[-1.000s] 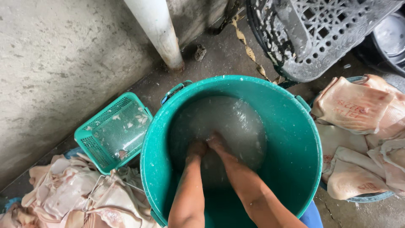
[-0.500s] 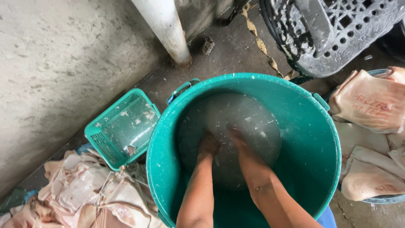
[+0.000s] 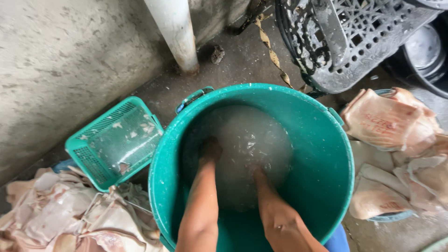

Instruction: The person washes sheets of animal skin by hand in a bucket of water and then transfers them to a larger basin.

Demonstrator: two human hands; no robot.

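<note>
A large green plastic tub (image 3: 326, 158) holds cloudy, foamy water (image 3: 252, 140). Both my forearms reach down into it. My left hand (image 3: 211, 150) is sunk in the water at the left side, only its dark outline showing. My right hand (image 3: 259, 173) is under the water near the middle, a hand's width apart from the left. The murky water hides the fingers of both hands and whatever they touch.
A small green mesh basket (image 3: 114, 142) lies tilted left of the tub. Pale slabs of raw skin are piled at lower left (image 3: 60, 214) and on the right (image 3: 396, 140). A white pipe (image 3: 175, 32), a concrete wall and a dark plastic crate (image 3: 345, 37) stand behind.
My hands were together in the middle of the water; now they are spread apart, the left toward the left wall of the tub. The view has shifted slightly.
</note>
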